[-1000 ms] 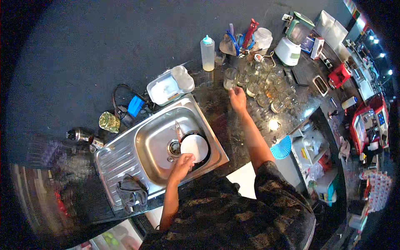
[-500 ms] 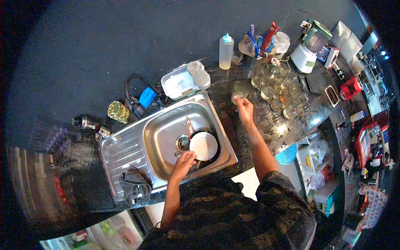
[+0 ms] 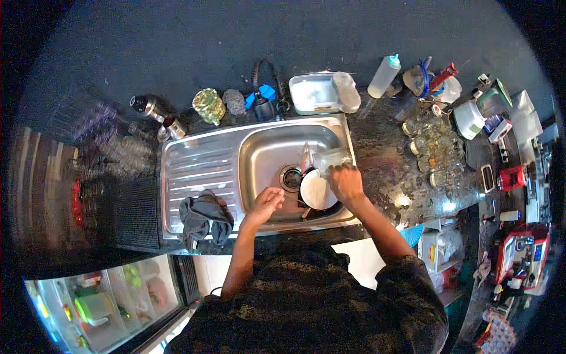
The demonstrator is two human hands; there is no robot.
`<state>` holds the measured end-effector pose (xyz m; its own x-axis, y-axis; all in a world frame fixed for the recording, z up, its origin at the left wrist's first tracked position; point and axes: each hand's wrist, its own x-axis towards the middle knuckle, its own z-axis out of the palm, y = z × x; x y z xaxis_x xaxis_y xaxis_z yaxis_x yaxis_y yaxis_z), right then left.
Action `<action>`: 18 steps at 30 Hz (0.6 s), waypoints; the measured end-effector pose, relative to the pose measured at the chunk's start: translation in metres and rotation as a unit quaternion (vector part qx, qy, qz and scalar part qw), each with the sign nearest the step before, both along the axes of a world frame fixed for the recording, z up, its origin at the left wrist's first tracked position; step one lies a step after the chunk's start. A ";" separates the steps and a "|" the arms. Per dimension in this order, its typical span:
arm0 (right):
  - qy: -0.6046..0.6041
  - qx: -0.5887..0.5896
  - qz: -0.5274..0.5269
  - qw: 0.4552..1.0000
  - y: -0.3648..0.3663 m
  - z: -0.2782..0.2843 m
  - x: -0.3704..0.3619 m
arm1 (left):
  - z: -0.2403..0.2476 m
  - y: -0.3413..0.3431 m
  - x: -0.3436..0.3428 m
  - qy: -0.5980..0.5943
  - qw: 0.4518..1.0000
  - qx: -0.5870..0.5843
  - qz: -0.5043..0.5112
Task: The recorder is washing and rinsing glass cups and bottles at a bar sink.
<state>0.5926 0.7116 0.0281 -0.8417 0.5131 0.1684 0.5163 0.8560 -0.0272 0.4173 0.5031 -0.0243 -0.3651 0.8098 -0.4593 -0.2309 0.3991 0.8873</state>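
Over the near left part of the basin: the left hand point(image 3: 266, 205), fingers bent toward the thumb, apart from the dishes; whether anything small is pinched there cannot be told.
Left of that hand: a dark grey cloth point(image 3: 205, 218), bunched on the near edge of the ribbed drainboard point(image 3: 197, 159).
Basin's right side: a white round dish point(image 3: 316, 192), lying over a black pan point(image 3: 332, 211) that shows around its lower edge.
Right hand: the right hand point(image 3: 346, 182) is closed around a clear glass point(image 3: 332, 159), knuckles up, just above the dish's right edge.
Glass against the grip: it juts from the fingers to the far left, over the basin and beyond the dish; blur hides its exact tilt.
Drain: a round drain point(image 3: 291, 177) sits between the two hands, left of the dish.
Right-hand counter: a cluster of glasses point(image 3: 433, 147), well apart from the right hand.
Behind the sink: a green patterned container point(image 3: 209, 106), a grey scouring pad point(image 3: 234, 101), a clear plastic tub point(image 3: 312, 97) and, farther right, a squeeze bottle point(image 3: 383, 78) with a light blue cap.
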 end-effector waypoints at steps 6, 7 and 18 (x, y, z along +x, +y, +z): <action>-0.226 0.090 -0.004 0.970 -0.032 -0.004 -0.021 | 0.003 -0.022 -0.012 -0.038 0.998 -0.008 0.044; -0.248 0.120 0.013 0.961 -0.036 -0.002 -0.022 | 0.003 -0.024 -0.014 -0.043 0.998 0.000 0.038; 0.067 -0.727 -0.176 0.660 -0.036 0.015 -0.043 | 0.007 0.007 -0.001 0.279 0.937 0.212 0.003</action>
<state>0.5492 0.6757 0.0434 -0.6552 0.3740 -0.6563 0.5852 -0.2981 -0.7541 0.4162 0.5105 -0.0173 -0.4573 0.8735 0.1671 0.3151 -0.0165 0.9489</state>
